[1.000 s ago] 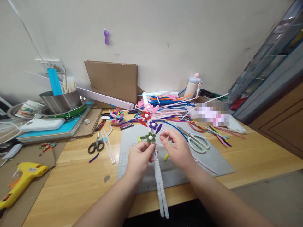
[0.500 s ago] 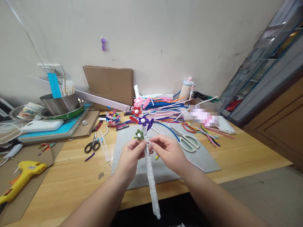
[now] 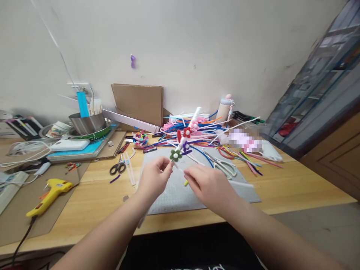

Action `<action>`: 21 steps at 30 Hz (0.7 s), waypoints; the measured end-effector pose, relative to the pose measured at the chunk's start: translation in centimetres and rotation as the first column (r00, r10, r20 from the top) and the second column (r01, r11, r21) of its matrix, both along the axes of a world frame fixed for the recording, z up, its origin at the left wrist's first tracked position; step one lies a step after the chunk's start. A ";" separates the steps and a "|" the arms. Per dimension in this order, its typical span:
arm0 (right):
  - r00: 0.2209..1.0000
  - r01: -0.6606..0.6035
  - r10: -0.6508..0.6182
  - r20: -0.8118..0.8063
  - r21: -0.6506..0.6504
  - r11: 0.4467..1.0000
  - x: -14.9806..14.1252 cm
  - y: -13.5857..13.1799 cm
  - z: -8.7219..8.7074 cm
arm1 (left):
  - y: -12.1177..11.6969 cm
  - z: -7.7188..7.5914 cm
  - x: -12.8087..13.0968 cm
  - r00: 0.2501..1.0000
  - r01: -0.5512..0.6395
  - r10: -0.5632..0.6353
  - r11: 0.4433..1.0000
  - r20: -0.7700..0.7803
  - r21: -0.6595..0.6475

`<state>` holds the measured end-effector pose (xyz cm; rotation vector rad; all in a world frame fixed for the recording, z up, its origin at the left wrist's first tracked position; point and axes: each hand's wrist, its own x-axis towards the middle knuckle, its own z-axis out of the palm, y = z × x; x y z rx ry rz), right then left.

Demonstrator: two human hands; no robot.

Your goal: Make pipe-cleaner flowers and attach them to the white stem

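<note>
My left hand (image 3: 155, 179) pinches a white fuzzy stem (image 3: 188, 129) just below a green pipe-cleaner flower (image 3: 175, 155). The stem tilts up and to the right over a grey cutting mat (image 3: 244, 191) and carries purple, red and pink flowers higher up. Close to the right, my right hand (image 3: 206, 186) has its fingers closed on a thin white strand that leads to the stem beneath the green flower. The stem's lower end is hidden behind my hands.
A heap of coloured pipe cleaners (image 3: 197, 125) lies behind the mat, with pale-handled scissors (image 3: 223, 165) at its right. Black scissors (image 3: 117, 167), a yellow glue gun (image 3: 47, 192), a steel pan (image 3: 87, 123), cardboard (image 3: 137, 103) and a bottle (image 3: 225, 107) stand on the wooden table (image 3: 92, 198).
The stem has swung from nearly upright to leaning up and right, its long lower end no longer hanging below my hands. My head has turned slightly left.
</note>
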<state>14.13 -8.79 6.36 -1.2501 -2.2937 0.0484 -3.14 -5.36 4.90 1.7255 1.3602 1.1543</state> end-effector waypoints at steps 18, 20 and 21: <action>0.864 -0.485 0.477 -0.160 -0.519 0.704 1.1 6.4 11.1 | -5.5 5.5 -0.6 0.910 0.363 -0.295 0.906 -0.290 0.216; 0.853 -0.513 0.465 -0.238 -0.545 0.663 1.6 6.4 10.3 | -5.9 5.5 -0.8 0.908 0.376 -0.325 0.910 -0.264 0.175; 0.853 -0.518 0.443 -0.276 -0.546 0.659 1.8 6.3 9.9 | -6.0 5.3 -1.0 0.909 0.381 -0.339 0.912 -0.243 0.151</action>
